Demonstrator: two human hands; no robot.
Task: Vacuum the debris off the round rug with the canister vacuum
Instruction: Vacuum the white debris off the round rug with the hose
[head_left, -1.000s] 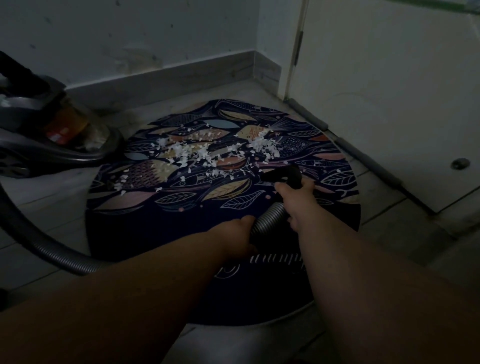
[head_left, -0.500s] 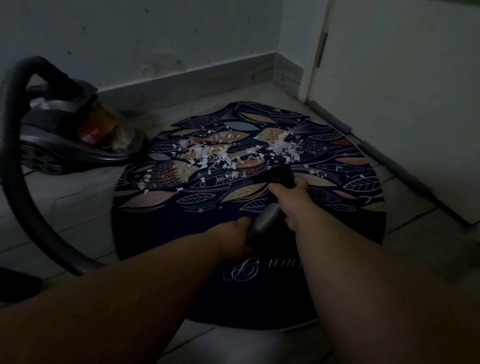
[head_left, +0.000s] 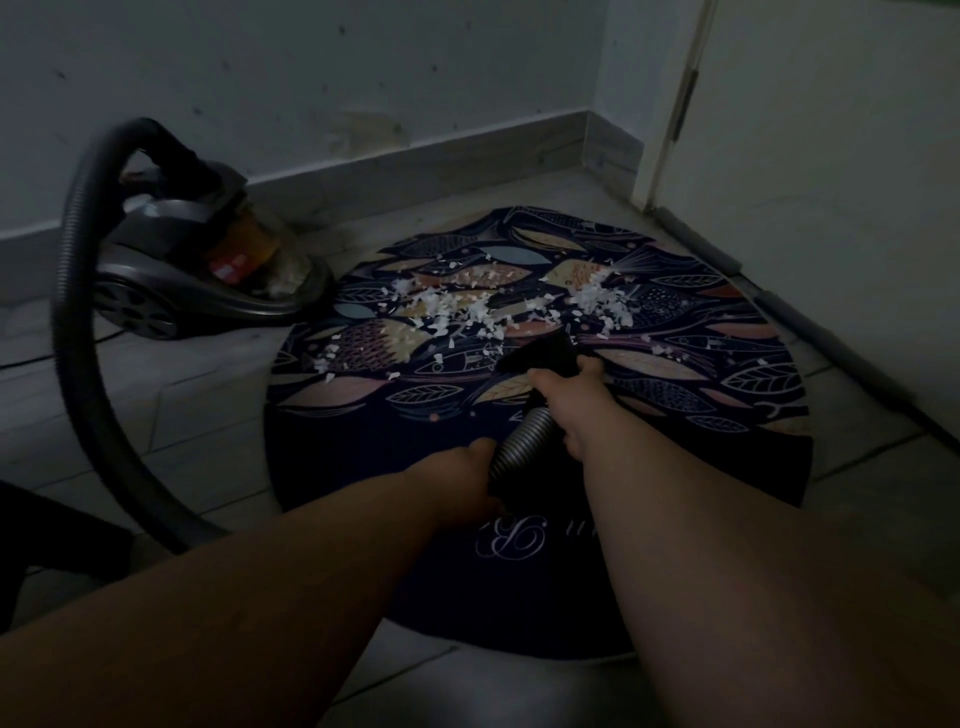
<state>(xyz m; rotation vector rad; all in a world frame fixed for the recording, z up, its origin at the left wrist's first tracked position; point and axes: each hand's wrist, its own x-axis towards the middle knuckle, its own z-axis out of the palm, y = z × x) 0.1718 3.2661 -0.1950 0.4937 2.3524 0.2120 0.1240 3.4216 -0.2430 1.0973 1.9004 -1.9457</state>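
Note:
A dark round rug (head_left: 701, 415) with a leaf and fish pattern lies on the tiled floor. White debris (head_left: 467, 306) is scattered in a band across its far half. My right hand (head_left: 571, 395) grips the black nozzle (head_left: 545, 353) at the end of the ribbed hose (head_left: 519, 436), just short of the debris. My left hand (head_left: 462, 467) holds the hose a little further back. The hose loops left and up to the grey canister vacuum (head_left: 197, 270), which stands on the floor beside the rug's left edge.
A wall with a pale baseboard (head_left: 415, 161) runs behind the vacuum and rug. A white door (head_left: 831, 182) with a draught strip (head_left: 779, 306) along its bottom borders the rug on the right. A dark object (head_left: 52, 545) sits at the lower left.
The view has swung left, bringing the whole vacuum into sight. My hands and the nozzle have edged forward toward the white debris, which still lies in place.

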